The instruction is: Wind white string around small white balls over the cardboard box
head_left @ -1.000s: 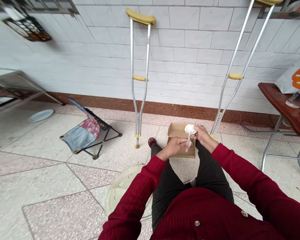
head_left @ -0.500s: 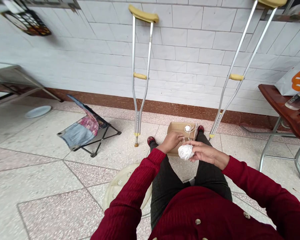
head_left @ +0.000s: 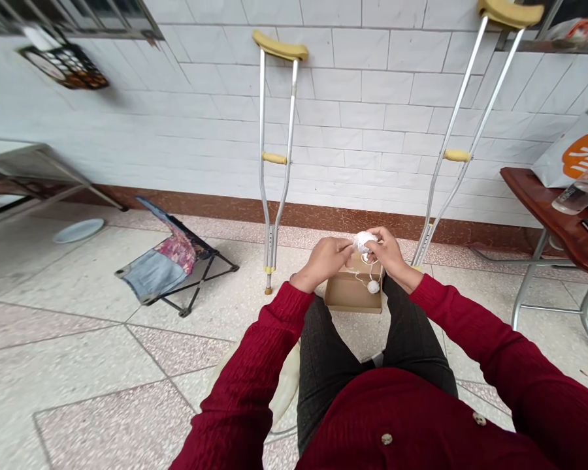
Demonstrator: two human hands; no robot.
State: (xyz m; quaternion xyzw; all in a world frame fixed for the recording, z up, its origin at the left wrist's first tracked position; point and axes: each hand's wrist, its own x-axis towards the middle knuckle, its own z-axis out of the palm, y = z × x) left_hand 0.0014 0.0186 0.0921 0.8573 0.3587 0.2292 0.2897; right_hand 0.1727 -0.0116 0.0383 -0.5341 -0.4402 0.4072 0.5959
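A wound ball of white yarn (head_left: 364,241) is up between my two hands, above the open cardboard box (head_left: 353,304). My right hand (head_left: 389,256) grips it from the right with bent fingers. At the ball's left side, my left hand (head_left: 326,262) is closed in a pinch on the yarn; the exact strand is hard to make out. Loose white strands hang below the ball toward the box. Inside the box lies a smaller white ball (head_left: 373,286), and part of another white bit shows just under the held ball.
Two crutches, one at the left (head_left: 274,160) and one at the right (head_left: 455,155), lean on the tiled wall. A folding chair (head_left: 161,261) stands left. At right, a brown table (head_left: 534,196) bears a bag (head_left: 581,153) and a plastic cup (head_left: 575,198). A pale stool (head_left: 287,385) is beside my left leg.
Both hands have risen away from my body with the yarn ball, and my right hand now wraps it more closely. The small ball in the box appears lower, nearer the box's front.
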